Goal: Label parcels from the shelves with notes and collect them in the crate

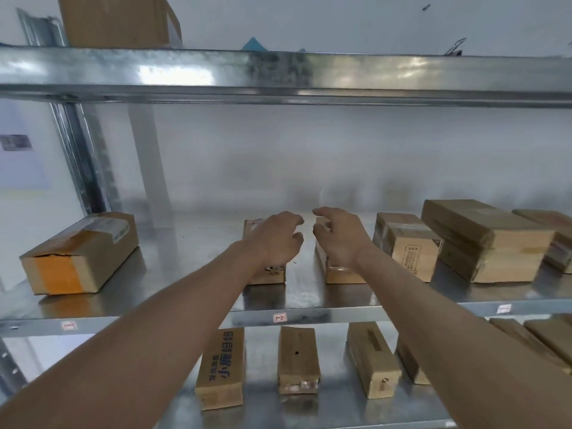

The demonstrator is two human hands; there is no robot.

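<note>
on the middle shelf we see a taped box near its left edge. our left hand hovers over a small parcel, fingers loosely curled, grip holding nothing. just beside it our right hand hangs over a second parcel, fingers also loose and holding nothing. more boxes sit toward the right edge.

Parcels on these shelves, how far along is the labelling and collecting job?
Done: nothing visibly; no notes show on the parcels, no crate in view. In hand: left hand and right hand hover over two small middle-shelf parcels, gripping neither. Left: several more parcels, including the lower shelf.
</note>
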